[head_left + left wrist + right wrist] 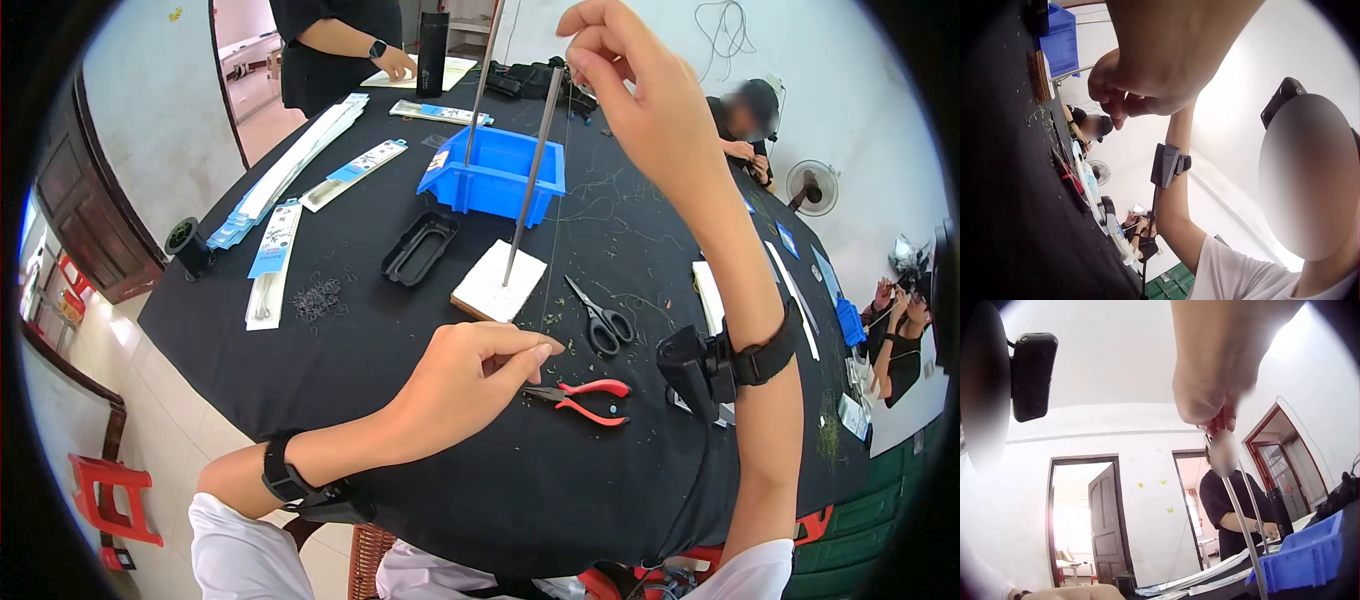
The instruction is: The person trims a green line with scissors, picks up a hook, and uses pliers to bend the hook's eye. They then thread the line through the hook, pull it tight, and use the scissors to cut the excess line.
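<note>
My left hand (465,380) is low over the near side of the table, thumb and index finger pinched together on a thin line (557,210). That line rises almost straight up to my right hand (655,115), lifted high at the top of an upright metal rod (532,180). There the right fingers are bent and pinch the line's upper end beside the rod tip. The rod stands in a white-topped block (495,280). Just right of my left fingertips lie red-handled pliers (598,386), and black scissors (592,315) lie beyond them.
A blue bin (505,190) with a second rod (480,90) stands behind the block. To the left are a black tray (420,250), a heap of small dark rings (318,298), long packets (270,260) and a black spool (188,250). Other people are around the table.
</note>
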